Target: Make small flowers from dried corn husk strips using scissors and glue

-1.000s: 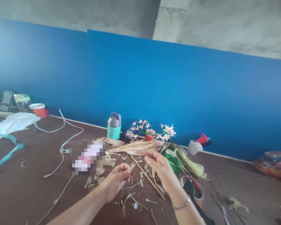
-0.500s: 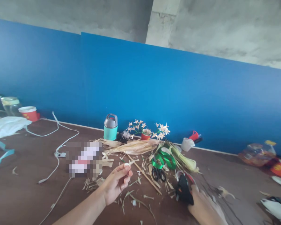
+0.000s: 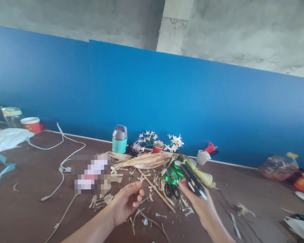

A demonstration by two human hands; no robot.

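Behind the brown tabletop (image 3: 35, 175) we see a blue partition (image 3: 167, 101), with a bare grey wall (image 3: 230, 37) above; pale dry scraps (image 3: 97, 201) litter the surface. Our right hand (image 3: 199, 200) grips a black tool (image 3: 192, 179) to the right of the scissors (image 3: 172, 190). Its long axis slants away from us, the far end pointing leftward and toward the partition. Our left hand (image 3: 128, 202) is curled; we cannot tell whether it pinches anything.

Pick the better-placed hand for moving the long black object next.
Right hand, I'd say: it holds the long black object, while the left hand sits apart, across the thin tan stick.
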